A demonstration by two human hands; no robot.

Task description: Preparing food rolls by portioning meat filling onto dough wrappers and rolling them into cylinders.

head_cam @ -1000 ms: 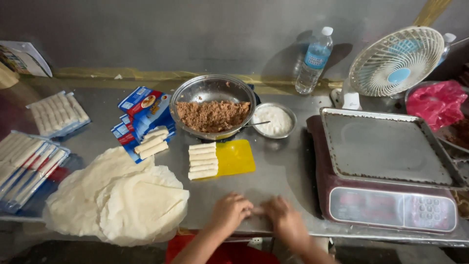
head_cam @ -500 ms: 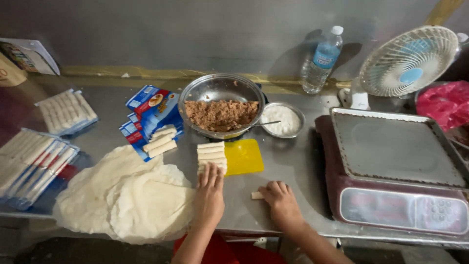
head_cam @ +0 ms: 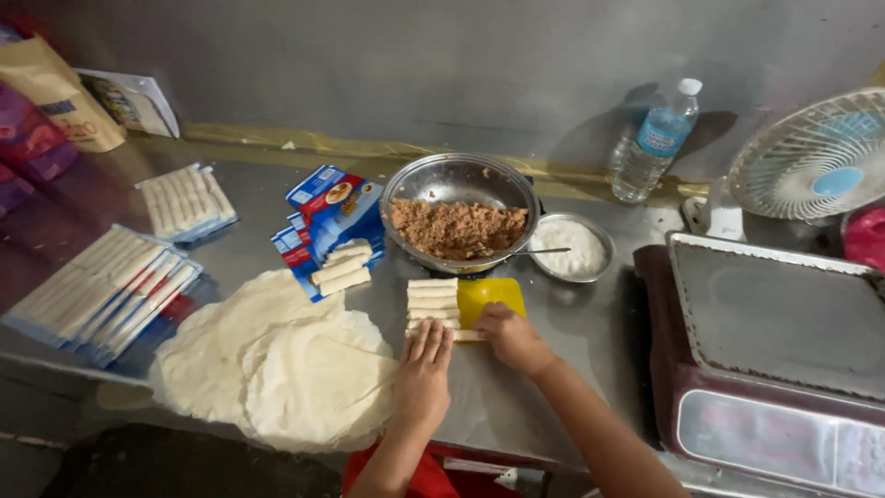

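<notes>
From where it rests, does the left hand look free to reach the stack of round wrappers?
Probably yes: the left hand lies flat beside the wrappers, with only bare counter between them.

A small food-preparation kitchen: a stainless steel desk [head_cam: 553,406] bearing a round metal bowl of brown minced filling [head_cam: 458,217], stacked pale round wrappers [head_cam: 277,369], a row of pale rolled spring rolls [head_cam: 431,300], and a maroon weighing scale [head_cam: 765,360].

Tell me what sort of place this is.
Probably a small food-prep workshop or kitchen making filled rolls. A steel counter carries a bowl of brown filling, a stack of round wrappers and a weighing scale. Both hands sit at a row of finished rolls.
</notes>
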